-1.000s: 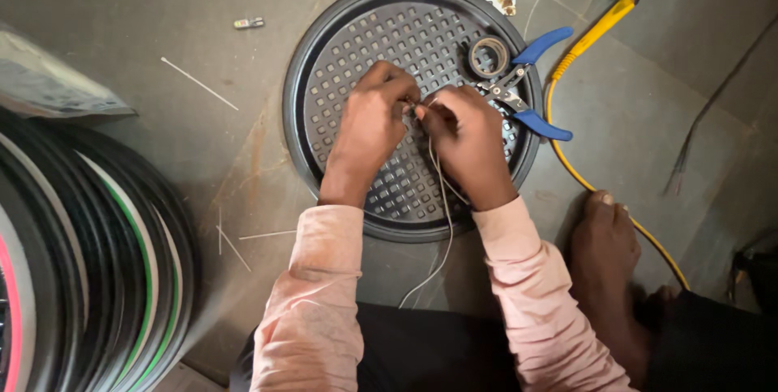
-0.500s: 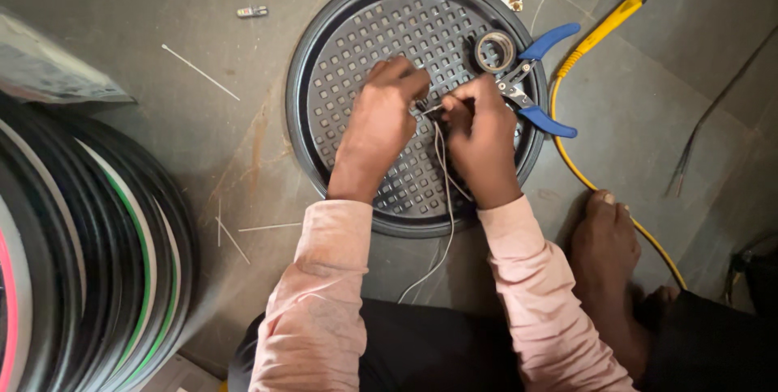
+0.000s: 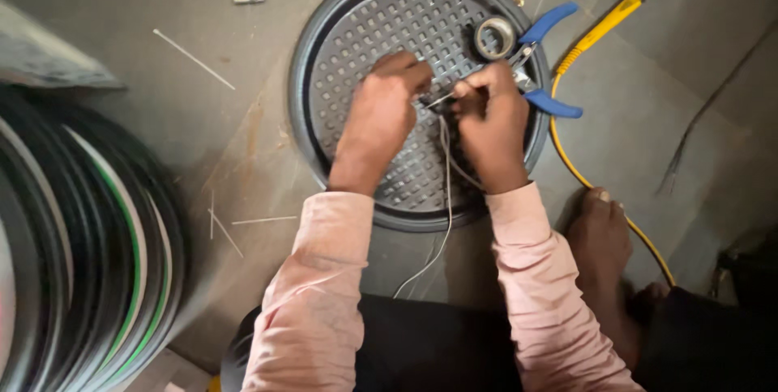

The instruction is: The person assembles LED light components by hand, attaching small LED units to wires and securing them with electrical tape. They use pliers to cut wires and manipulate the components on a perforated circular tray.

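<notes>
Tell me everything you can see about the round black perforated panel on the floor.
The round black panel lies flat on the grey floor. It looks like dark plastic or metal, with a raised smooth rim and a grid of small square holes. The left hand and right hand work over its middle, pinching thin white wires. A tape roll and blue-handled pliers rest on its upper right part.

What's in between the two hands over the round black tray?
In the head view, a thin white wire runs between the left hand and right hand; both pinch it above the perforated tray, and it trails down between the sleeves.
</notes>
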